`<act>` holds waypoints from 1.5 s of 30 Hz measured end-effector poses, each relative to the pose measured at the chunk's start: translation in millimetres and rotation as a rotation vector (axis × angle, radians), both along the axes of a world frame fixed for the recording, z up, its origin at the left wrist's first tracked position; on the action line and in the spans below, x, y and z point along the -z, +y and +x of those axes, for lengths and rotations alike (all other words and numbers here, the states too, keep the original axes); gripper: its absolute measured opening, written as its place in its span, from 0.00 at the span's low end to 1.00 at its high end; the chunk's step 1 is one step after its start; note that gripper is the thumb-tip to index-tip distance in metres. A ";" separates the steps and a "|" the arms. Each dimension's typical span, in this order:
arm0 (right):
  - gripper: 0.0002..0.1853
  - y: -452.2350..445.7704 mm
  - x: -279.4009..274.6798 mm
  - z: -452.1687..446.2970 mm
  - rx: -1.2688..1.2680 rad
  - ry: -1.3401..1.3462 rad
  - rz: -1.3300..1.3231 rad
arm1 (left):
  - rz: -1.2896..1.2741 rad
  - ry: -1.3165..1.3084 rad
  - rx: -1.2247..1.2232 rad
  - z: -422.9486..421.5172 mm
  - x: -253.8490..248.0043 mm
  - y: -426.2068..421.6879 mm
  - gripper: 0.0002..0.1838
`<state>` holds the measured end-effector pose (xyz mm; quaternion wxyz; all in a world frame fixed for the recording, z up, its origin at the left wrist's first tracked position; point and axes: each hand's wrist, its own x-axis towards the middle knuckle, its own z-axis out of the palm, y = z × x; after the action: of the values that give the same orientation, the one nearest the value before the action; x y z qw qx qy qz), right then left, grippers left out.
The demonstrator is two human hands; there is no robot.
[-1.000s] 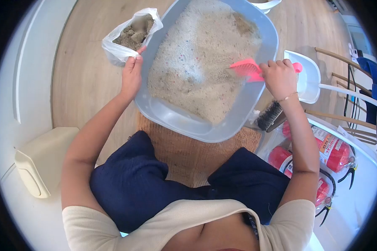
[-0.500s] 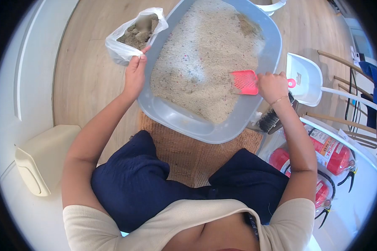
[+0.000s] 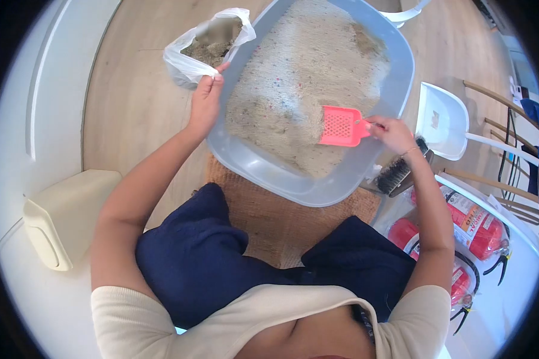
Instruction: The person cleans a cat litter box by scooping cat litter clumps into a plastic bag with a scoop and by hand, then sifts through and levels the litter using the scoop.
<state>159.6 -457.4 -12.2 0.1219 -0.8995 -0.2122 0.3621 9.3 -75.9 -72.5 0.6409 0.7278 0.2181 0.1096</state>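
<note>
Scoop [image 3: 340, 127] gripped in R hand [image 3: 395, 136], slotted head at approx. 4 o'clock in litter [image 3: 275, 99], inside grey tray [image 3: 251, 160]; best kept low, level, w/ small shakes. L hand [image 3: 206, 107] pinches white bag [image 3: 187, 64], tray's 10 o'clock, mouth open.

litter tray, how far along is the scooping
Looks partly done: the white bag already holds grey-brown clumpy litter. In hand: the right hand holds the pink scoop over the litter, while the left hand grips the bag's edge. Left: probably the darker patch near the far right of the tray; buried clumps can't be judged.
</note>
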 end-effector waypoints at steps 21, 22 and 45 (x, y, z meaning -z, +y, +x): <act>0.18 78.1 40.8 -101.3 0.024 -0.160 0.129 | 0.002 0.052 0.015 -0.1 -6.6 -1.3 0.14; 0.18 88.5 47.9 -109.2 0.027 -0.158 0.130 | -0.004 0.048 0.017 -0.5 -4.1 -0.8 0.14; 0.20 74.5 67.0 -68.6 0.192 0.091 0.497 | -0.015 -0.093 -0.025 1.1 1.0 -1.1 0.16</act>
<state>91.0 -383.0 -79.2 0.3822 -0.8407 -0.2028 0.3256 10.5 -77.0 -73.6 0.6544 0.7144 0.1978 0.1497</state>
